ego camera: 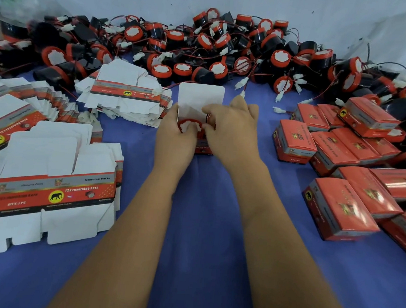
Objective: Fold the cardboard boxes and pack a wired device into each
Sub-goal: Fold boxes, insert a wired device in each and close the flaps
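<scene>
Box, one, assembled, at centre of blue cloth; white lid flap stands up toward 12 o'clock, presumably left open so the mouth stays clear for loading.

Device, one, red rim with white face, seated in the mouth of that box; its wire is hidden behind the fingers, so whether it is tucked in cannot be told.

Left hand: curled round the box's 9 o'clock side, thumb on the device rim, apparently steadying the box while the part goes down.

Right hand: fingers bent over the box's 3 o'clock side, pinching at the device's edge; judged to be pressing it in.

Loose devices, many, heaped from 10 to 2 o'clock against the back wall, red and black leads with white plugs tangled; within reach as feed stock.

Flat box blanks, printed band up, stacked at 8 o'clock, with further stacks at 9 and 11 o'clock; supply side.

Closed boxes, orange-red, piled at 3 to 4 o'clock; likely the finished side.

Step in hand, by judgement: seating the device, lid not yet closed.
</scene>
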Tool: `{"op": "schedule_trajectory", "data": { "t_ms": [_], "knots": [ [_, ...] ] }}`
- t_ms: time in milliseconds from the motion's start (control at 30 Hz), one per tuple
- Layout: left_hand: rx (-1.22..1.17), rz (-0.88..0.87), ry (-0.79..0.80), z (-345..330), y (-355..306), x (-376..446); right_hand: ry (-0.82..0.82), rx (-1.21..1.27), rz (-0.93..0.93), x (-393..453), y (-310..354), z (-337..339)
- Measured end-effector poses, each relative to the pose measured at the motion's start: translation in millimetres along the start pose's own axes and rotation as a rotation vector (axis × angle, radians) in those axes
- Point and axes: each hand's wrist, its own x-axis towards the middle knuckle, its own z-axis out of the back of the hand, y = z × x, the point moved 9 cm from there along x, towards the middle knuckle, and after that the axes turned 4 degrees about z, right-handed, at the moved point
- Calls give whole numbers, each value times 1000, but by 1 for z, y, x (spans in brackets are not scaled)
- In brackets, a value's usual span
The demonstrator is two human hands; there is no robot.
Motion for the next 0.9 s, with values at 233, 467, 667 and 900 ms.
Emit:
{"op": "schedule_trajectory", "data": {
  "t_ms": [233,467,667,900],
  "knots": [
    [-10,-4,4,1,-1,-1,-57,43,30,-9,-4,0],
    [-32,11,12,-1,1,-1,-160,625,-178,-23,-20,-2],
    [-210,70,68,-5,1,-2,-88,972,-331,-37,-24,-25],
    [-229,140,88,-1,9,4,-199,920,-449,-36,-36,-28]
  ]
}}
